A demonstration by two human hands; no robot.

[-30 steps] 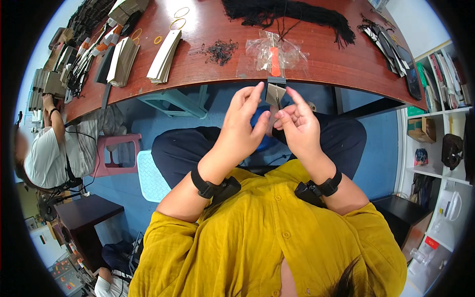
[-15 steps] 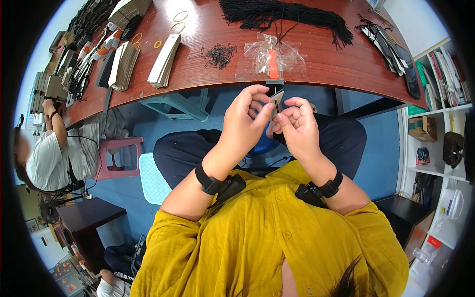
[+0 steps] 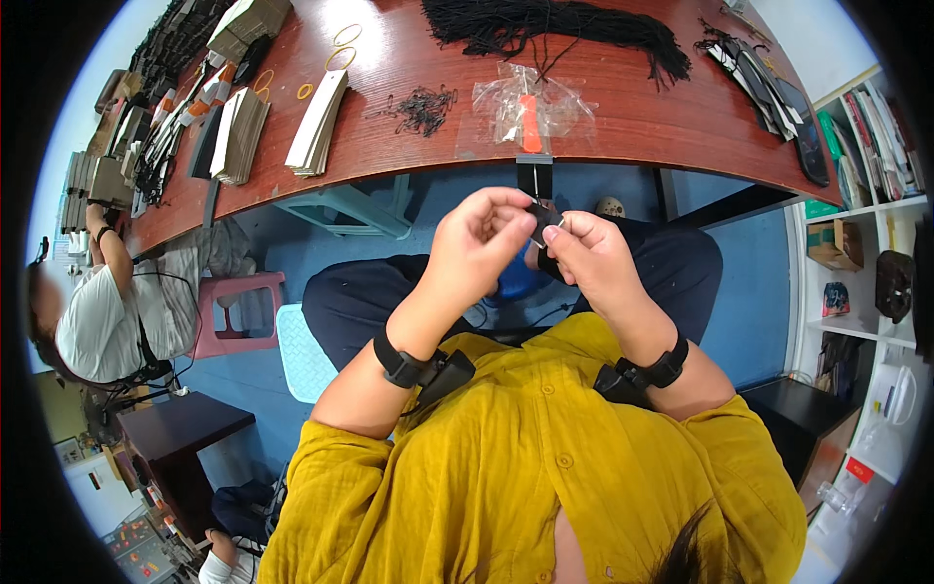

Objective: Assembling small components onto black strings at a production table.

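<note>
Above my lap, just off the table's front edge, my left hand [image 3: 486,234] and my right hand [image 3: 595,255] meet in pinches on a small dark card [image 3: 541,222], which looks like a hang tag. It is tilted, with pale edges showing at the right fingertips. Whether it is one card or a few, I cannot tell. Just beyond my fingers, a thin metal rod [image 3: 536,177] sticks out over the table edge. It lines up with an orange handle [image 3: 529,125] lying under crumpled clear tape [image 3: 564,115] on the tabletop.
On the red-brown table [image 3: 389,151] lie a small pile of black clips [image 3: 423,109], stacks of pale tags [image 3: 316,127], a bundle of black cords [image 3: 564,27] and more strung tags [image 3: 754,83] at right. A seated person [image 3: 117,311] works at left. Shelves [image 3: 866,282] stand at right.
Both hands have come slightly down, toward me. The card has turned from its pale, narrow side to a dark face, and my right fingers have closed more on its edge.
</note>
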